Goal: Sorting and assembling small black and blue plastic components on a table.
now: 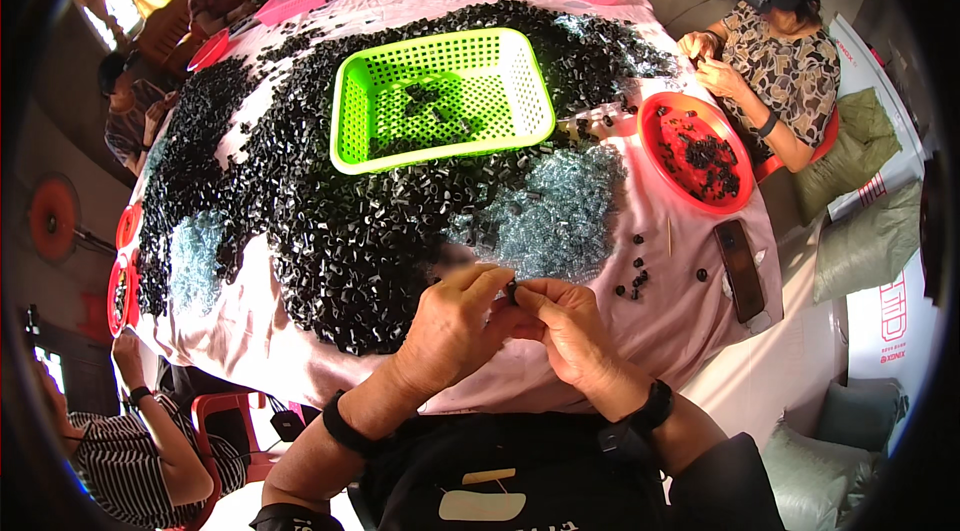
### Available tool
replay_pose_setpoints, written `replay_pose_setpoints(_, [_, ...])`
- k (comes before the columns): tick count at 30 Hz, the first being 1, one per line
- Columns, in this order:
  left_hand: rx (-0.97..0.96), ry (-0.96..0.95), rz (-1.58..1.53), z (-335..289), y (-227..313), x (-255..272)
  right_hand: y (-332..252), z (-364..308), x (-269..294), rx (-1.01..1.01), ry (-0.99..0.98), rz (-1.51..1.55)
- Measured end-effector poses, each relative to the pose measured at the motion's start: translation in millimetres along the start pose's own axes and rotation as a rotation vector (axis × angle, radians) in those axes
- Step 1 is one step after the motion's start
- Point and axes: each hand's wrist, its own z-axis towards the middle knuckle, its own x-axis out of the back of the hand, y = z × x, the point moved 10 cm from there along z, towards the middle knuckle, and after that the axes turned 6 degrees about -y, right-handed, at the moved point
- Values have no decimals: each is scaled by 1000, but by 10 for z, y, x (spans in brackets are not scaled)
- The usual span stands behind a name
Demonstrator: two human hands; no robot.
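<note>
Close together over the near edge of the pink-covered table, my left hand [455, 323] and my right hand [572, 333] both pinch a small black plastic part [512, 291]. Its exact shape is mostly hidden by the fingers. Just beyond my hands lies a pile of small clear bluish plastic pieces [560, 216]. A wide heap of loose black plastic pieces [350, 261] spreads beside it to the left. Several small round black parts [637, 281] rest on the cloth right of my right hand, near a thin wooden stick [670, 235].
A green perforated basket [345, 121] with some black pieces stands on the heap. At the right are a red tray [650, 156] of black parts and a dark phone [738, 271]. A co-worker [785, 61] sits beyond the tray; another person [150, 441] sits at left.
</note>
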Motion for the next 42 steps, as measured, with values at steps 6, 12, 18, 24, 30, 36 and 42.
replay_pose_setpoints(6, [-47,21,28,-21,26,-27,-29,-8,28,32,27,-37])
replay_pose_setpoints(12, [-135,28,63,-50,87,-63,-75,-7,-12,67,16,-107])
replay_pose_setpoints(18, [-18,9,-43,12,28,-54,-51,-13,54,77,15,-11])
replay_pose_setpoints(24, [91,-235,-6,121,-347,-241,94,-63,171,-46,8,-76])
replay_pose_setpoints(30, [84,479,122,454,-539,848,0,-113,199,-43,17,-112])
replay_pose_setpoints(36, [159,-16,148,275,-887,178,-44,-95,277,-38,61,-117])
replay_pose_setpoints(42, [208,-30,241,214,-995,-176,-33,-103,249,-38,34,-108])
